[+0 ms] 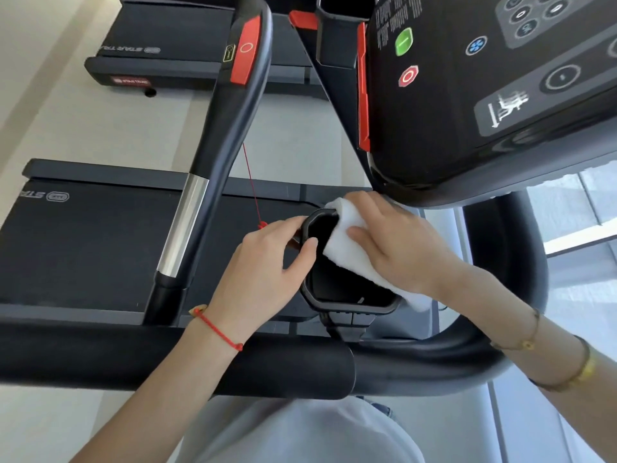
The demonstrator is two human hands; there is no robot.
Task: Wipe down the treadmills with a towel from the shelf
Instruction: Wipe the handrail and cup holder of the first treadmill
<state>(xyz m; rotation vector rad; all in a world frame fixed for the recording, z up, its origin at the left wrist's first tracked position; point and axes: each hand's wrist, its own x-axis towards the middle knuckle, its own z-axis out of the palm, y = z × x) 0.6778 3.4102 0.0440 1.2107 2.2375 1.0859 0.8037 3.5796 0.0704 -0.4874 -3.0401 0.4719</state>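
Soft white cloth towel [347,248] on a matt black plastic holder [347,305] (handrail's [182,225] middle: polished metal).

The pale floor [283,135] carries two treadmills side by side. The near treadmill [83,248] stands directly on it, its dark belt deck lying flat. The second treadmill [173,38] stands beyond the near treadmill, separated from it by a bare strip of floor.

Pale floor [50,105]; bright window [581,208] at right.
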